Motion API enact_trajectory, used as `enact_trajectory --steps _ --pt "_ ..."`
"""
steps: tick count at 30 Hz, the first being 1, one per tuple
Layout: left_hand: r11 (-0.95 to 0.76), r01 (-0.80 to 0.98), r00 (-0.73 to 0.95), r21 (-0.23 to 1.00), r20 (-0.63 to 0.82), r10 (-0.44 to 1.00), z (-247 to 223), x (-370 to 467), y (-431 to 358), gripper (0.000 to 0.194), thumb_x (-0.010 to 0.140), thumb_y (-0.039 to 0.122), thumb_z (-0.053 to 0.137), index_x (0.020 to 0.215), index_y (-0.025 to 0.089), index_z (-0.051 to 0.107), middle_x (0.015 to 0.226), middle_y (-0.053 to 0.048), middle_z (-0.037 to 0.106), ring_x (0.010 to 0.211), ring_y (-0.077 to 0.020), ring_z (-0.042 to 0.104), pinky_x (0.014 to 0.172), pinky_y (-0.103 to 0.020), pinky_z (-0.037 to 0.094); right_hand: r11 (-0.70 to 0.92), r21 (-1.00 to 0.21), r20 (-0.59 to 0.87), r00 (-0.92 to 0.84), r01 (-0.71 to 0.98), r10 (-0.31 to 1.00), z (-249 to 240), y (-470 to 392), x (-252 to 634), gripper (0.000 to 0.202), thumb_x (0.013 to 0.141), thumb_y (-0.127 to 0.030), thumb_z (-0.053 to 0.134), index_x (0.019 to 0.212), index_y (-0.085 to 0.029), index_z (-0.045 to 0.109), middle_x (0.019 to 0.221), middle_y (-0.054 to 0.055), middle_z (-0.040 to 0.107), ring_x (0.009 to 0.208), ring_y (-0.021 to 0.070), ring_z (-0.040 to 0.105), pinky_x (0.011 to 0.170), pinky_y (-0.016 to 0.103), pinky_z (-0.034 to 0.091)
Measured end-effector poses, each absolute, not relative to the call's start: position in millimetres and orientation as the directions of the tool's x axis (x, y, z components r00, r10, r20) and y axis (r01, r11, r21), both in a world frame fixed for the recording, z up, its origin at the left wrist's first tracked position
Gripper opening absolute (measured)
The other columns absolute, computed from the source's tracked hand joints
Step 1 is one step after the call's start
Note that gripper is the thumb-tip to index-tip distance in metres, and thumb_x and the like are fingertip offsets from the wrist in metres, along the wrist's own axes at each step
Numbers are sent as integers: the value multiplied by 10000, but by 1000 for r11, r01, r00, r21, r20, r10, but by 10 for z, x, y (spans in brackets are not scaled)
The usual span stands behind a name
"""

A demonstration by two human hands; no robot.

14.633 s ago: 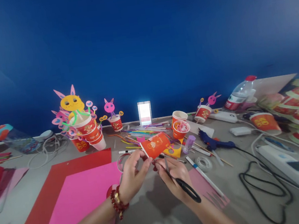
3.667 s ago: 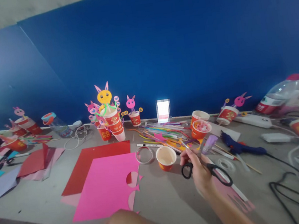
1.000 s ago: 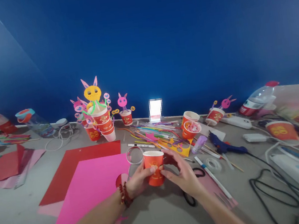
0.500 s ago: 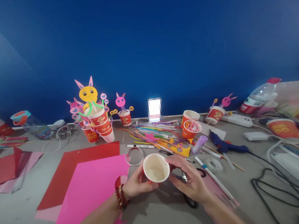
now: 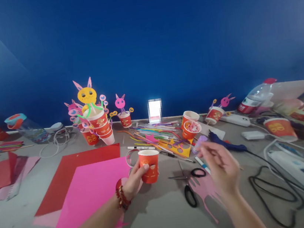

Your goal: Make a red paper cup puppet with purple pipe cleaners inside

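A red paper cup [image 5: 150, 169] stands nearly upright in the middle, with my left hand [image 5: 136, 176] wrapped round its left side, thumb on the front. My right hand [image 5: 220, 163] is raised to the right, above the cut pink paper scraps [image 5: 204, 193], close to the blue glue gun [image 5: 224, 142]. Its fingers are bent and blurred, and whether anything is between them is too unclear to tell. Scissors with black handles [image 5: 190, 195] lie spread on the table between the cup and my right hand.
Pink [image 5: 92, 193] and red sheets [image 5: 75, 172] lie left. Behind are stacked cups with a yellow rabbit face [image 5: 87, 96], pipe cleaners [image 5: 159, 129] and two cups, one holding pink pieces [image 5: 192, 128]. A black cable [image 5: 275, 197] and a bottle [image 5: 256, 98] are right.
My right hand has let go of the cup and moved right. The cup has turned from showing its open top to showing its red side, still in my left hand. The scissors have come into full view.
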State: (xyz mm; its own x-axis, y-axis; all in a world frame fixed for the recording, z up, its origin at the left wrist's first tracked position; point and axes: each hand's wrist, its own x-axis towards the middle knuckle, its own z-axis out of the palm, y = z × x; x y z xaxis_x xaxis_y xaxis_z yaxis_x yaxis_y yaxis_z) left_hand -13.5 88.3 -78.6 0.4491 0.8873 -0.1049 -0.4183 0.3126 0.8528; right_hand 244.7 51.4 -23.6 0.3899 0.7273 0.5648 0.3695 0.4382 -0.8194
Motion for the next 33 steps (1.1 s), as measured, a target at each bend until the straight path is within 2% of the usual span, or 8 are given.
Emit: enact_trajectory --steps 3,7,13,21,24,27,30,33 --pt "331 -356 485 874 -130 864 -744 -134 857 536 754 523 787 1121 162 638 882 -74 715 753 -211 685 717 -321 533 323 -847 499 424 422 756 -187 448 2660 152 907 -334 672 988 -211 709 824 39 736 669 170 691 618 256 571" --pt "252 -210 612 945 -74 787 -723 -147 815 543 757 458 800 1191 183 625 984 -58 698 838 -203 651 760 -296 512 230 -738 391 124 635 912 -239 433 2762 161 917 -355 631 948 -228 726 862 40 765 711 200 717 632 278 570" --pt "40 -70 746 997 26 665 -757 -181 826 651 754 453 789 1297 175 563 1099 -90 665 929 -232 625 804 -313 505 328 -521 386 -125 788 914 -148 561 2587 183 958 -310 552 931 -240 719 930 46 777 839 231 719 751 322 539" --pt "-375 41 870 926 152 469 -563 -158 788 778 616 526 863 1268 181 618 1137 -121 700 996 -296 651 943 -376 494 487 -517 220 -440 704 870 -149 1089 1965 112 877 -168 650 908 -226 741 901 21 775 784 186 707 696 253 490" --pt "-337 9 873 941 157 463 -576 -161 775 793 607 519 877 1269 169 616 1155 -125 692 1004 -294 654 934 -369 500 502 -519 244 -442 692 863 -189 1298 1790 111 875 -173 662 914 -237 743 903 8 774 771 169 703 674 233 475" --pt "-151 -51 863 987 119 491 -686 -176 769 804 662 523 846 1322 167 557 1161 -116 674 1007 -272 643 895 -357 515 471 -512 286 -374 718 882 -178 1419 1791 139 915 -190 605 939 -227 736 939 35 774 821 193 704 694 256 468" --pt "55 -101 806 993 49 590 -806 -187 765 741 757 567 761 1331 163 523 1127 -112 671 966 -247 644 849 -351 526 415 -503 302 -296 758 906 -150 1426 1954 159 937 -229 572 947 -225 730 928 40 776 822 203 703 690 266 467" --pt "89 -99 720 991 9 694 -860 -184 770 647 836 580 677 1312 164 536 1116 -114 670 947 -243 637 843 -363 524 345 -481 285 -229 806 931 -132 1330 2193 174 935 -245 560 971 -220 729 928 39 779 788 200 705 679 268 474"
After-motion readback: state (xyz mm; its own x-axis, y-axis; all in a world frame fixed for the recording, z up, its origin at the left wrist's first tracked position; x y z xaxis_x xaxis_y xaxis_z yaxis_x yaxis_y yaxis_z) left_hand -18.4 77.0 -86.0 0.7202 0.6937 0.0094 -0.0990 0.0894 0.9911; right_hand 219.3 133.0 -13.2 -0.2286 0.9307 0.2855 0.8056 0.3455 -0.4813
